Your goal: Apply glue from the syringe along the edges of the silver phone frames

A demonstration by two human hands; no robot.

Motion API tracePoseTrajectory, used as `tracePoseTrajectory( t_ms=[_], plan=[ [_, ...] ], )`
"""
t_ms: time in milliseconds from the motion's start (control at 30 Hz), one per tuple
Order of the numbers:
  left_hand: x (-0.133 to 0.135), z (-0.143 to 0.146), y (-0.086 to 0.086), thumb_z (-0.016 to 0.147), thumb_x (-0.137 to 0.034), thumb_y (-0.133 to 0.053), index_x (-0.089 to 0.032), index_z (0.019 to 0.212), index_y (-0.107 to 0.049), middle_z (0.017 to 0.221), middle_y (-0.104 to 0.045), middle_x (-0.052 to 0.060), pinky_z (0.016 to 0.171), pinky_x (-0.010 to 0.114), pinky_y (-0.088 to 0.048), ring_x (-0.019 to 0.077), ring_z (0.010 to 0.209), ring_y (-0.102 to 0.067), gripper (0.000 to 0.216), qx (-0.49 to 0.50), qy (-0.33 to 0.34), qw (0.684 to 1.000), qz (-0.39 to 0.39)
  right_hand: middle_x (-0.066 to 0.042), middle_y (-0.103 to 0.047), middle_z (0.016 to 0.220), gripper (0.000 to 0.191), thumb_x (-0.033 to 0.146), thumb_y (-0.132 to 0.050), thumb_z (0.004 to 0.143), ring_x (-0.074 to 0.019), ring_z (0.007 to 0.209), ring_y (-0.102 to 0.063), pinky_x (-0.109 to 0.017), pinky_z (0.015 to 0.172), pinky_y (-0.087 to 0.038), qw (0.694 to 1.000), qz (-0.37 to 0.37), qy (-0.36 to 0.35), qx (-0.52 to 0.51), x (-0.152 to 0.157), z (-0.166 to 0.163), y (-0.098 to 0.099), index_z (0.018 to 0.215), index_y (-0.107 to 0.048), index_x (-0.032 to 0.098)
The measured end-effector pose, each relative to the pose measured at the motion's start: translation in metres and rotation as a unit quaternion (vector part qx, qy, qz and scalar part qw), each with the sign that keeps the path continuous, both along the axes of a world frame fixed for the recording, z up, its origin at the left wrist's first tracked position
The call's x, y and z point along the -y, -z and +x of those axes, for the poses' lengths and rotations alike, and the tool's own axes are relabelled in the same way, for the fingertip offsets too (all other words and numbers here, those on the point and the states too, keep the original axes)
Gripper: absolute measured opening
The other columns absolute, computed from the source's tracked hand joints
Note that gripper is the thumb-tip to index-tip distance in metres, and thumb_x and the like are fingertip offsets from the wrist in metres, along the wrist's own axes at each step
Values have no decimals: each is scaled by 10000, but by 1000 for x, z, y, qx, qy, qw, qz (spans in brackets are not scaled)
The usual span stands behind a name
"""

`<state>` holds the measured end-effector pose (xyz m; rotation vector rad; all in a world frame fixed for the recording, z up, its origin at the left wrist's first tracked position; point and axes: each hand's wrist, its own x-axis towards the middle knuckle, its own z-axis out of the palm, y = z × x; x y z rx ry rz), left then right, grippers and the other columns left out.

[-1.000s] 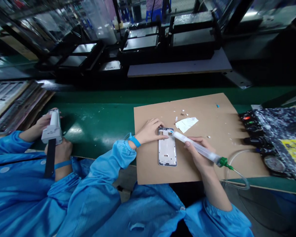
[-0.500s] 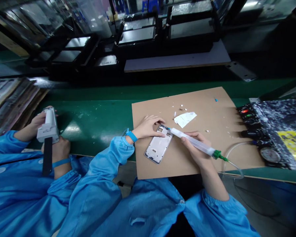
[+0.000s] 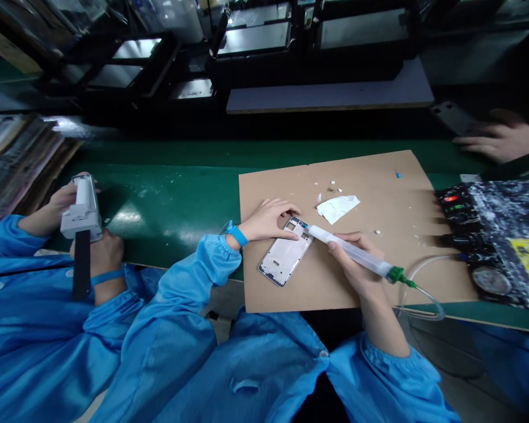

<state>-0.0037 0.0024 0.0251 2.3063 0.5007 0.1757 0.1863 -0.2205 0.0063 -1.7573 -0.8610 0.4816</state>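
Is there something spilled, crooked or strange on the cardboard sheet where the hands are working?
Yes, small things. White crumbs and a crumpled white scrap lie scattered on the cardboard sheet beyond the phone frame. The frame lies slanted to the sheet's edges under the left hand, while the right hand holds the syringe.

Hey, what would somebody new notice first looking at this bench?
Probably the right hand holding a clear syringe with its tip at the top corner of a phone frame, which the left hand steadies on a brown cardboard sheet. At far left, a co-worker's hands grip a white tool over the green belt.
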Motion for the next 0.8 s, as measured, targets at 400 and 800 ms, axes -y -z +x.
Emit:
tracePoseTrajectory(
  t_ms=[400, 800],
  plan=[
    [-1, -1, 4, 818, -631, -945, -314, 1288, -707, 1323, -774, 25, 1102, 466, -409, 304, 1230, -688, 616, 4, 4, 1000, 10, -86, -839, 858, 439, 681, -876, 806, -261, 701, -763, -359, 616, -611, 1000, -15, 10, -1, 0, 0, 0, 903, -788, 262],
    [1, 0, -1, 800, -597, -971, -300, 1269, -709, 1307, -777, 20, 1105, 458, -407, 288, 1200, -691, 614, 2, -3, 1000, -2, -102, -839, 874, 455, 675, -875, 818, -265, 717, -773, -362, 629, -612, 1000, -12, 4, -9, 1, 1, 2, 924, -795, 240]
  ],
)
